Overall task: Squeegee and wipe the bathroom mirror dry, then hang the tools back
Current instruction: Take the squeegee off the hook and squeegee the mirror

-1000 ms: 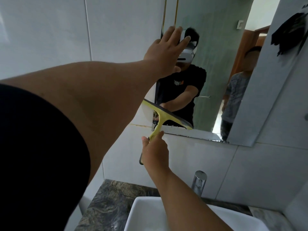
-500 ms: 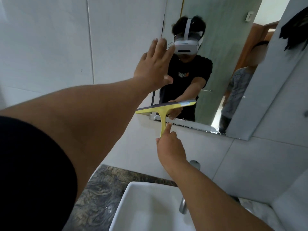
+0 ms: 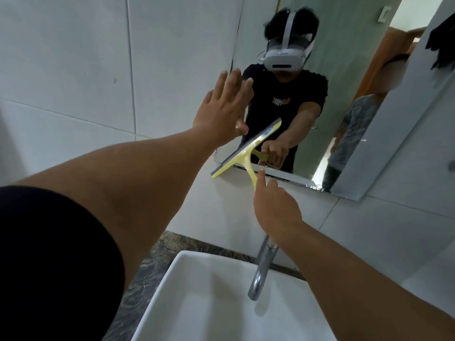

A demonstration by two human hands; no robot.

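Observation:
The yellow squeegee [image 3: 246, 153] has a grey rubber blade and lies tilted across the lower left corner of the mirror [image 3: 344, 114]. My right hand [image 3: 275, 205] grips its handle from below, with the index finger stretched along it. My left hand [image 3: 221, 109] is raised flat with fingers spread, at the mirror's left edge just above the blade. A dark cloth [image 3: 440, 43] hangs at the upper right edge of the view.
A white basin [image 3: 197, 303] sits below with a chrome tap [image 3: 261, 264] over it, on a dark marbled counter [image 3: 147, 262]. White wall tiles [image 3: 98, 70] surround the mirror. A second person shows in the mirror by a wooden door.
The squeegee blade has turned from level to slanting up to the right. My left hand has slid down and left along the mirror's edge. The view has dropped toward the basin.

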